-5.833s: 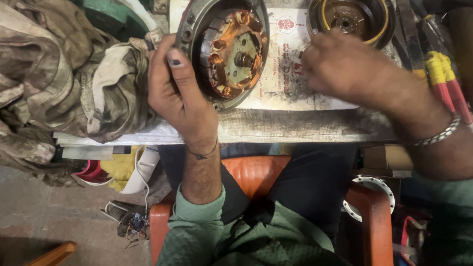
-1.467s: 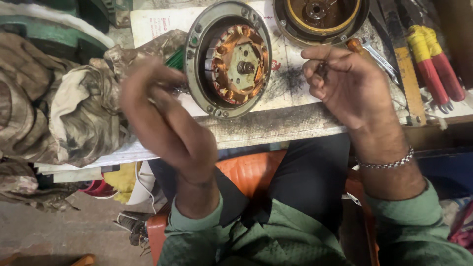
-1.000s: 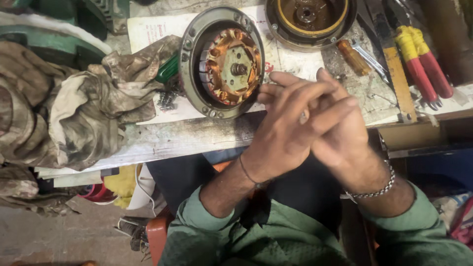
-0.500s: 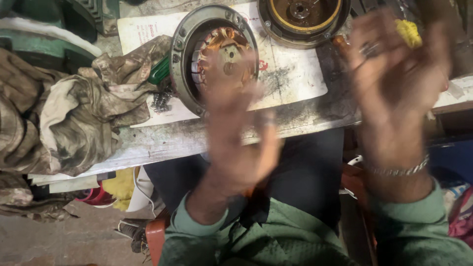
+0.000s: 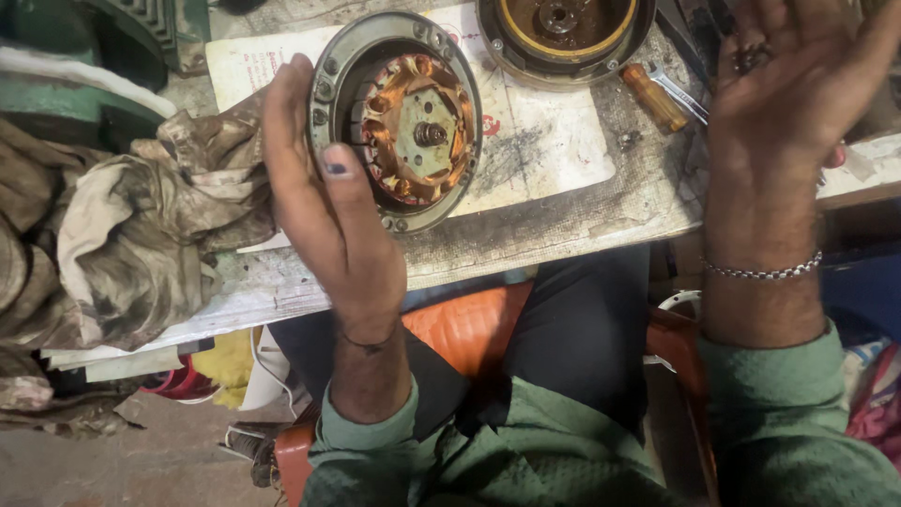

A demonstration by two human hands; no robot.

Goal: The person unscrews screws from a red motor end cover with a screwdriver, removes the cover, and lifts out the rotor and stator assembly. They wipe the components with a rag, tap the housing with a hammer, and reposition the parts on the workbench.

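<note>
A round metal motor housing [image 5: 399, 117] with copper windings and a centre shaft lies on a white paper sheet [image 5: 544, 141] on the workbench. My left hand [image 5: 324, 216] hovers edge-on just left of the housing, fingers straight, holding nothing. My right hand [image 5: 798, 89] is raised at the right with its palm up and fingers spread; a small dark object [image 5: 751, 58] rests in the palm. A second round cover [image 5: 563, 33] with a yellow ring sits at the top edge.
A heap of dirty rags [image 5: 122, 235] covers the bench's left part. A screwdriver with an orange handle [image 5: 657, 99] and a wrench [image 5: 680, 89] lie right of the paper. Green machinery [image 5: 94, 56] stands at the top left. An orange seat [image 5: 469, 324] shows below.
My hands were clasped together a second ago; they have since parted. The left hand has moved up beside the housing, and the right has swung out to the right, palm up.
</note>
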